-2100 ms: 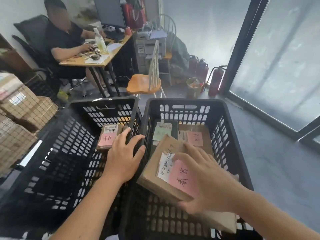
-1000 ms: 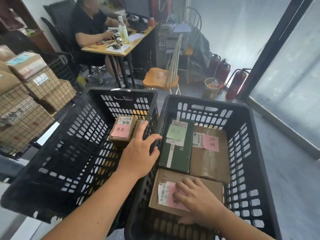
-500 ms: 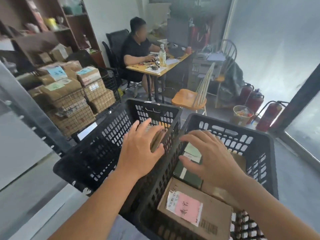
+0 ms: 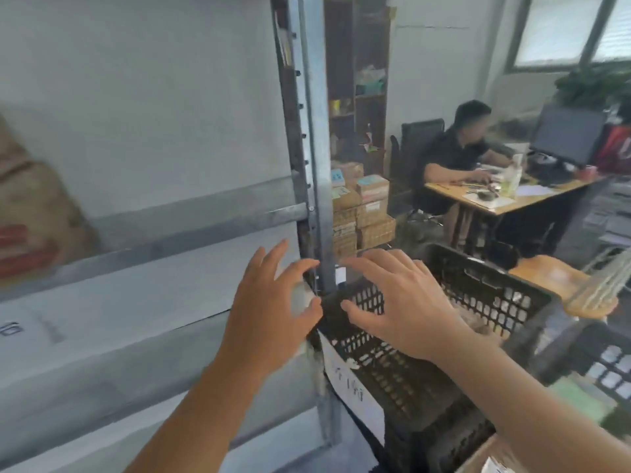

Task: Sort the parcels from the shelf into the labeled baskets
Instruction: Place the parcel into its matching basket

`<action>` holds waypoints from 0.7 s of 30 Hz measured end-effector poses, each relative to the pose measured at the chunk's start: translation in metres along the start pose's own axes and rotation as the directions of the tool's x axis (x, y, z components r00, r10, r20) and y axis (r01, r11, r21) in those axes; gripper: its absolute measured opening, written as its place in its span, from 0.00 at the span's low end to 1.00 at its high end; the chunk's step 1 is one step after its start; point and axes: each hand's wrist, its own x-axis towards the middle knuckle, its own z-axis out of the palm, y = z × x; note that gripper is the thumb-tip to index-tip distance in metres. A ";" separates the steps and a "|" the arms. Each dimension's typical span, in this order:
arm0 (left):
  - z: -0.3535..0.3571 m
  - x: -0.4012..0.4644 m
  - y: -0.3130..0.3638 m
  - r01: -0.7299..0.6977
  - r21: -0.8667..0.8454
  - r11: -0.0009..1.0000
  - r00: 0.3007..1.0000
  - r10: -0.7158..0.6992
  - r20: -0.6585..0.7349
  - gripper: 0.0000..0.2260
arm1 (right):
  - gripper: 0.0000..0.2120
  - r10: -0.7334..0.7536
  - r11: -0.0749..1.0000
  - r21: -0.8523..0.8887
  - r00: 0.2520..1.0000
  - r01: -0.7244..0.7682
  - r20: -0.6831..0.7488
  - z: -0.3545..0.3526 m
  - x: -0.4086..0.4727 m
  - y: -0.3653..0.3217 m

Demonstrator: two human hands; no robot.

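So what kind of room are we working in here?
Likely a small parcel depot or office storeroom: metal shelving, stacked cardboard parcels, black sorting baskets, and a person at a desk.

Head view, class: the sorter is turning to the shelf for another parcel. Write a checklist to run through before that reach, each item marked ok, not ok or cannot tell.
1. Left hand free, fingers spread: ok.
2. Right hand free: ok.
3. Next parcel on the shelf readable: cannot tell, blurred.
4. Shelf post out of the hands' path: not ok, directly ahead.
5. Basket has a paper label: ok.
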 end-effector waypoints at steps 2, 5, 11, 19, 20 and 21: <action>-0.028 -0.011 -0.030 0.041 0.029 0.999 0.998 -0.039 -0.043 0.23 | 0.29 -0.053 0.998 0.015 0.999 0.053 0.002 0.007 0.022 -0.036; -0.074 -0.030 -0.073 0.108 0.074 0.991 0.990 -0.101 -0.102 0.24 | 0.30 -0.123 0.991 0.051 0.992 0.122 0.006 0.018 0.052 -0.095; -0.169 -0.076 -0.156 0.210 0.131 0.969 0.961 -0.180 -0.211 0.23 | 0.34 -0.237 0.968 0.071 0.971 0.240 -0.044 0.054 0.100 -0.223; -0.303 -0.092 -0.216 0.130 0.090 0.987 0.778 -0.045 -0.627 0.14 | 0.27 -0.278 0.896 0.302 0.941 0.326 -0.192 0.058 0.167 -0.348; -0.321 -0.087 -0.222 0.133 0.099 0.986 0.722 -0.028 -0.692 0.14 | 0.25 -0.231 0.862 0.414 0.954 0.292 -0.191 0.052 0.178 -0.359; -0.339 -0.080 -0.229 0.154 0.106 0.982 0.672 -0.025 -0.740 0.13 | 0.22 -0.182 0.797 0.546 0.965 0.257 -0.188 0.045 0.190 -0.370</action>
